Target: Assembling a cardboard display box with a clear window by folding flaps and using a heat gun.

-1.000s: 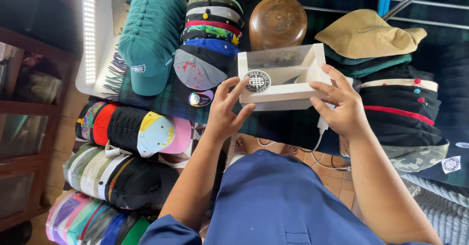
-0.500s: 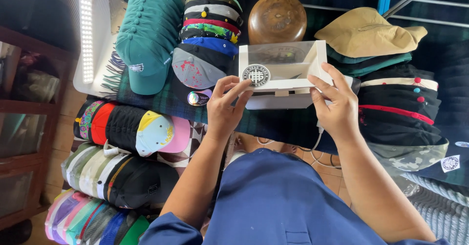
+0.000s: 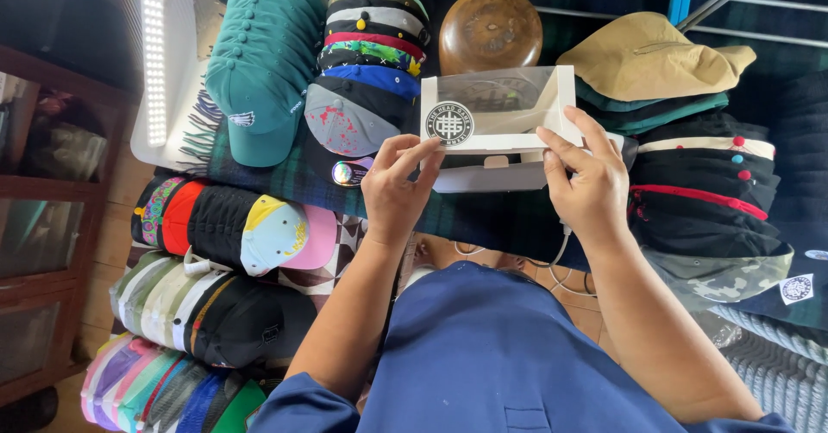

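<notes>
The white window box (image 3: 498,114) is held up just below the brown wooden dome (image 3: 490,29), its long axis running left-right. The left hand (image 3: 398,185) pinches its lower-left corner; the right hand (image 3: 589,183) grips its right end, fingers spread.

White box (image 3: 496,131), teal caps (image 3: 263,62)

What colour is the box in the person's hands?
The box is white with a clear window and a round black-and-white badge, seen in the head view.
</notes>
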